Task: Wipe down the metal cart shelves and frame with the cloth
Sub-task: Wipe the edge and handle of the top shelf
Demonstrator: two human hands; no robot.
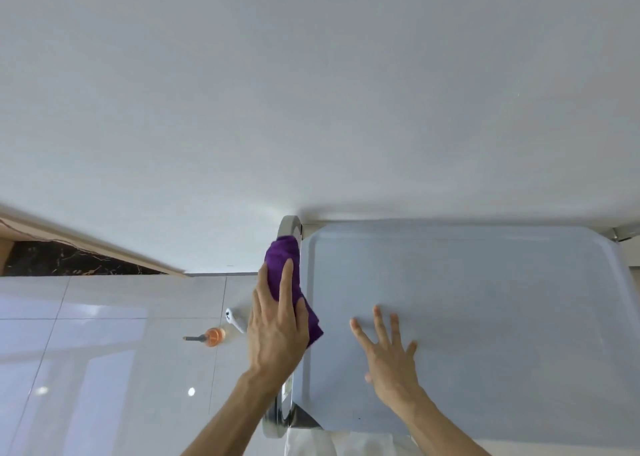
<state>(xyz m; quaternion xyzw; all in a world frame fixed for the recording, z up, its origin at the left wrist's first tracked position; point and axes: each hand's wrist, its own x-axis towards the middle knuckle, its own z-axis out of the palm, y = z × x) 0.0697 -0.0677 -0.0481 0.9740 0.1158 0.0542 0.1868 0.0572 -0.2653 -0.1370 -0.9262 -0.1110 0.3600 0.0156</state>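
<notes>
The metal cart's top shelf (485,299) fills the lower right, seen from above, pale grey with a raised rim. A shiny chrome handle bar (291,227) runs along its left side. My left hand (277,331) presses a purple cloth (280,261) against that bar and the shelf's left rim, fingers wrapped over the cloth. My right hand (388,348) lies flat on the shelf with fingers spread and holds nothing.
The cart stands against a white wall (311,92). On the glossy tiled floor (104,351) to the left lie a small orange bottle (211,336) and a white object (234,318). A wooden door frame (86,244) and a dark threshold sit at far left.
</notes>
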